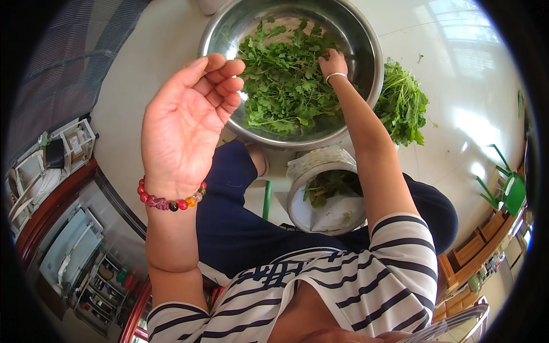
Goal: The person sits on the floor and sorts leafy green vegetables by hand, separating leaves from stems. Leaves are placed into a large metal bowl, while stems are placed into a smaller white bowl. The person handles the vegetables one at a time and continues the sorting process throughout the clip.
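Note:
My left hand [188, 115] is raised near the camera, palm up, with its fingers curled and the thumb tip beside the index finger. The palm is bare; whether the fingertips pinch anything is unclear. A beaded bracelet [182, 204] circles that wrist. My right hand [333, 64], with a pale bangle at the wrist, reaches into a wide metal basin [376, 81]. Its bent fingers touch the right edge of the loose leafy greens [291, 81] inside; their grip is partly hidden. A bunch of leafy greens [403, 103] lies on the floor just right of the basin.
Between my legs stands a white bucket [296, 210] with a liner, leaves and pale scraps inside. A white shelf unit [79, 141] holding various items is at the left. A green stool [512, 195] and wooden furniture [476, 244] stand at the right. Small leaf bits dot the tiled floor [446, 85].

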`<state>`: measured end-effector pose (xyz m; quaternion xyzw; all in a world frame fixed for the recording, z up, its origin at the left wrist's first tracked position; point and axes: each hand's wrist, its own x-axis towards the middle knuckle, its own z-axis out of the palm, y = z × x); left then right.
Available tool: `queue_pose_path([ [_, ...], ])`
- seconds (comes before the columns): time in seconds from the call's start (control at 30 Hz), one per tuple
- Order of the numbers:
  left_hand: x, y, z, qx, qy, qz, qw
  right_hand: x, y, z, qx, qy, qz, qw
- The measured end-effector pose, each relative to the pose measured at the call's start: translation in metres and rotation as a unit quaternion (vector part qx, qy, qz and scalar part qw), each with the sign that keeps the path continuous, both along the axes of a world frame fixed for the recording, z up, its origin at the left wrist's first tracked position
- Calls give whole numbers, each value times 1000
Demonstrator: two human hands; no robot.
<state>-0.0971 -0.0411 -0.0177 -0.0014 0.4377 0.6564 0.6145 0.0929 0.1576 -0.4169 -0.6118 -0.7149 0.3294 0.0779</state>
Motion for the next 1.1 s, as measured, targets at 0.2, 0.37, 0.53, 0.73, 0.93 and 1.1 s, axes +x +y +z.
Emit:
queue_pose_path([
  [0.2, 4, 1, -1, -7, 12, -1, 1000, -21, -40, 30, 140, -10, 247, 959],
  [0.37, 5, 3, -1, -1, 21, -8, 1000, -41, -56, 22, 87, -142, 314, 934],
  [0.53, 0, 1, -2, -2, 39, 3, 999, -45, -35, 36, 35, -126, 312, 941],
  [0.73, -4, -1, -2, 16, 51, 5, 999, -24, 6, 63, 71, 128, 197, 969],
  [0.93, -6, -3, -5, 31, 85, 9, 996, -8, 12, 126, -135, 319, 92, 934],
  [1.1, 8, 3, 1, 43, 292, -18, 955, 7, -8, 205, -177, 367, 104, 907],
])
